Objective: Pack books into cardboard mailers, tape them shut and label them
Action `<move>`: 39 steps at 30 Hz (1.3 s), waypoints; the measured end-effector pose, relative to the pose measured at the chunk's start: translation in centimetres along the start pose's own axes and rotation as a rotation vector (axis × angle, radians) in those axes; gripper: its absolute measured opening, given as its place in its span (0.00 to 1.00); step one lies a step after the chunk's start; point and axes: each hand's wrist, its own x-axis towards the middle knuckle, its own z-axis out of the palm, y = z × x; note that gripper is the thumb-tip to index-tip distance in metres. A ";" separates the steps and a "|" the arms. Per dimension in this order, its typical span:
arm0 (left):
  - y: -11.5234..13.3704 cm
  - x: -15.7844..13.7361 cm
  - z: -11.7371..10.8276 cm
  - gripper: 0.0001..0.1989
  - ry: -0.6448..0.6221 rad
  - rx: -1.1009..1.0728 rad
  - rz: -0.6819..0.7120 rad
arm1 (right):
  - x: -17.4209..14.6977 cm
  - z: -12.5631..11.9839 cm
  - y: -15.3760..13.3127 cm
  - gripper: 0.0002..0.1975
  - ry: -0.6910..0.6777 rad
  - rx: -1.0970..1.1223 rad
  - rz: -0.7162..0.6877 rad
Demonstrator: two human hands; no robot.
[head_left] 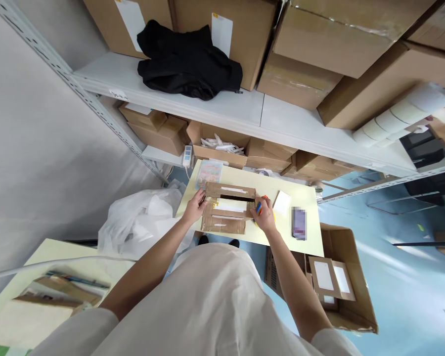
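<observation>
A small cardboard box lies on the pale yellow table, its long flaps folded out toward the front and back. Clear tape shines on the flaps, and a white strip with yellow marks shows along the middle. My left hand grips the box's left end, fingers curled at the edge. At the right end, my right hand holds the box between thumb and fingers. A blue, orange and yellow object shows beside the right fingers, partly hidden; I cannot tell its kind.
On the table lie a phone, a white paper and a patterned plastic packet. A shelf with cartons stands behind. White plastic bags are at left; a large open carton stands at right.
</observation>
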 end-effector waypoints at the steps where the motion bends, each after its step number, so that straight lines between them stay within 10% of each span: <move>1: 0.0 0.1 0.0 0.33 -0.007 0.022 0.014 | 0.1 -0.1 0.1 0.20 -0.021 -0.007 -0.012; 10: 3.4 0.3 1.0 0.30 -0.044 0.541 0.253 | 0.1 0.8 -0.4 0.16 -0.195 -0.165 0.021; 18: 5.3 2.3 1.5 0.56 -0.026 0.573 0.190 | 3.2 -0.5 1.1 0.53 -0.167 -0.043 -0.100; 25: 7.2 1.0 2.7 0.30 -0.115 0.965 0.098 | 2.6 0.0 2.8 0.30 -0.281 -0.130 -0.189; 33: 7.2 -1.5 6.6 0.43 -0.202 1.164 0.003 | -2.9 1.4 7.2 0.24 -0.174 0.003 0.044; 39: 6.5 -1.6 6.2 0.45 -0.220 1.178 0.088 | -2.8 3.1 7.6 0.21 -0.439 -0.149 0.257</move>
